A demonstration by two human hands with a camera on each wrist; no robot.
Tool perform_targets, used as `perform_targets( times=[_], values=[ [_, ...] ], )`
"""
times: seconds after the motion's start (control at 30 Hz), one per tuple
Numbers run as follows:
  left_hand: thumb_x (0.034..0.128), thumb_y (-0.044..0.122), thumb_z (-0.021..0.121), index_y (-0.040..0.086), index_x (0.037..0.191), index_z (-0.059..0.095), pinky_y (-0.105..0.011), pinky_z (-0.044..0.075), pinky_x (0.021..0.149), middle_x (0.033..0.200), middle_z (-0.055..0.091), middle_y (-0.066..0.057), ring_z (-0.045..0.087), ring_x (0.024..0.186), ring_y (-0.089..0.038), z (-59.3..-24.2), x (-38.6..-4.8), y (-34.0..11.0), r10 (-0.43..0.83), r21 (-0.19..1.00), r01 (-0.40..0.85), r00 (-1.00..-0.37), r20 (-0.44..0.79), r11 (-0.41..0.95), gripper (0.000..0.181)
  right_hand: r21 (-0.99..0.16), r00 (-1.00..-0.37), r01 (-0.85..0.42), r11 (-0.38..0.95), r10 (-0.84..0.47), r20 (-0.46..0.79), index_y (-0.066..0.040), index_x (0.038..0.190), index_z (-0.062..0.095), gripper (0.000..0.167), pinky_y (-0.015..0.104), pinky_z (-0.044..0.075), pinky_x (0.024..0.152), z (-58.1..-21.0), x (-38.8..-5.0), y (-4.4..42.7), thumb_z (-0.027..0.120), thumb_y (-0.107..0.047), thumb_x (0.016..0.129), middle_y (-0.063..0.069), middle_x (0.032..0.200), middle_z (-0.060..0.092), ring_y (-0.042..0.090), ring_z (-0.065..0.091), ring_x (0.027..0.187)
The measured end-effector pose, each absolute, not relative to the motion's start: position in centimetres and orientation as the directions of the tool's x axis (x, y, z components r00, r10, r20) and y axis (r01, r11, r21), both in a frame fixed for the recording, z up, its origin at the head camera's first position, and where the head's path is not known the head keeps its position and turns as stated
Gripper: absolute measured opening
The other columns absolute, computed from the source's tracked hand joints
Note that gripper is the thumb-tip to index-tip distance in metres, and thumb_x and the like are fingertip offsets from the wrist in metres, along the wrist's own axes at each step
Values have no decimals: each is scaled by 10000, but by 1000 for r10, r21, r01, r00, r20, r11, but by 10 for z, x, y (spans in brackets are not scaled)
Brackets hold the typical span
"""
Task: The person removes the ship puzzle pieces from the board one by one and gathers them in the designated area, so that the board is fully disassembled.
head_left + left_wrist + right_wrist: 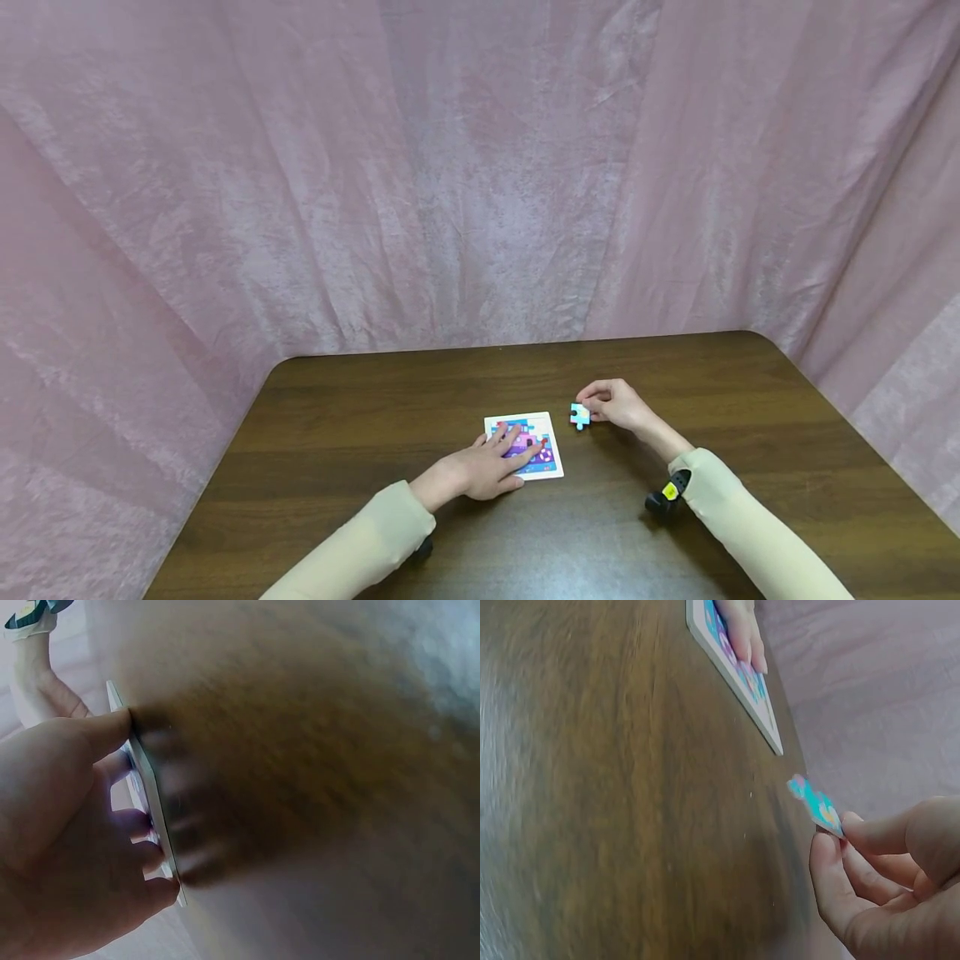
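1. The puzzle tray (556,451) lies on the table (360,408), about midway between its left and right edges.
2. My left hand (491,471) rests on the tray, reaching over its near left corner.
3. A puzzle piece (579,415) is right of the tray, near its far right corner but apart from it.
4. My right hand (618,406) holds that piece from its right side.
5. The curtain (480,183) hangs behind the table's far edge, past both far corners.
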State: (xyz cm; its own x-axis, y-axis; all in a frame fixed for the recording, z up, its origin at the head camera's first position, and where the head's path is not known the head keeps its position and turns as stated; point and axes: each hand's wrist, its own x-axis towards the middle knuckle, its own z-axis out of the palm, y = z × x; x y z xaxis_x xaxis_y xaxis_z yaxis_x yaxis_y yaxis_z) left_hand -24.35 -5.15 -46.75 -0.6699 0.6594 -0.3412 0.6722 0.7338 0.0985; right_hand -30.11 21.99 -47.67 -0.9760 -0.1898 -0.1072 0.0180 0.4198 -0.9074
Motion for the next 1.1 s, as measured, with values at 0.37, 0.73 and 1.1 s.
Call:
perform_targets(
  times=[0.37,0.73,1.1],
  values=[
    [1018,442,405,361,1549,160,-517,230,1184,1638,95,-102,98,1508,-326,-468,-246,-56,681,131,684,-648,-341,717,591,-907,-974,2,422,-203,-97,137,1056,625,197,231,570,681,-482,-308,225,611,-1,917,118,855,705,76,616,738],
    [1014,430,433,379,1535,212,-501,210,1194,1633,113,-115,114,1507,-315,-472,-247,-58,696,199,674,-639,-328,712,569,-838,-979,-48,544,-190,-68,57,994,676,143,258,551,638,-489,-313,216,650,-50,903,99,814,721,103,623,701],
    [1011,420,444,390,1532,216,-481,218,1195,1616,72,-214,89,1505,-348,-470,-248,-58,688,227,652,-656,-312,724,569,-826,-974,-92,555,-221,-40,41,998,676,172,244,519,617,-489,-319,215,698,-74,872,111,839,729,78,608,696]
  ],
)
